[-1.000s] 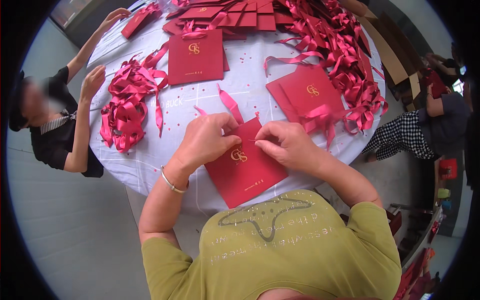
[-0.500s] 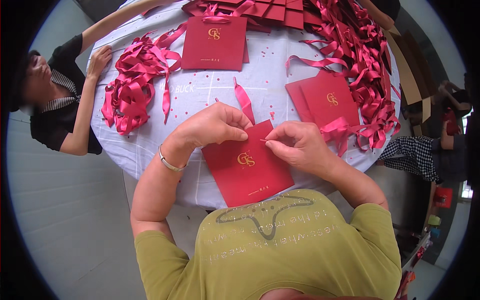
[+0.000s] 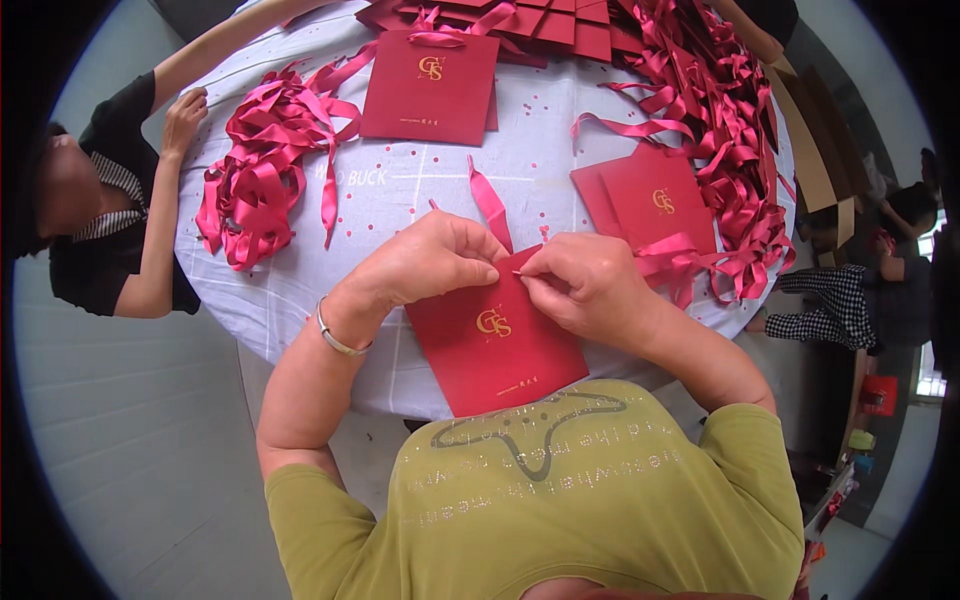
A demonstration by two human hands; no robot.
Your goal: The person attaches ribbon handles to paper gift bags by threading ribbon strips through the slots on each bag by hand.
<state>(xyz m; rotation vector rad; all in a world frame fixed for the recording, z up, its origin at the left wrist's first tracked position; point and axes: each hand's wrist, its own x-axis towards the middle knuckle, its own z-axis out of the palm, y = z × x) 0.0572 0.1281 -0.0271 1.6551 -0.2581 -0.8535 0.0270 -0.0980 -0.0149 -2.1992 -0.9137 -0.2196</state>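
A red paper gift bag with a gold emblem lies flat and tilted at the table's near edge, against my shirt. My left hand grips its top edge, thumb on the front and the other fingers partly hidden behind. From behind that edge a pink satin ribbon stretches away over the cloth. My right hand is closed in a pinch at the bag's upper right, on a small, thin pale-pink tip that looks like a ribbon end. Its other fingers are curled in.
Tangled pink ribbons lie at the left. A finished-looking red bag sits beyond my hands, flat red bags to the right. More bags and ribbons crowd the far right. A co-worker's arm rests at the left edge.
My right hand has shifted slightly left, closer to my left thumb, its fingers curling tighter. The bag and my left hand have hardly moved. The co-worker at the left has moved a little left.
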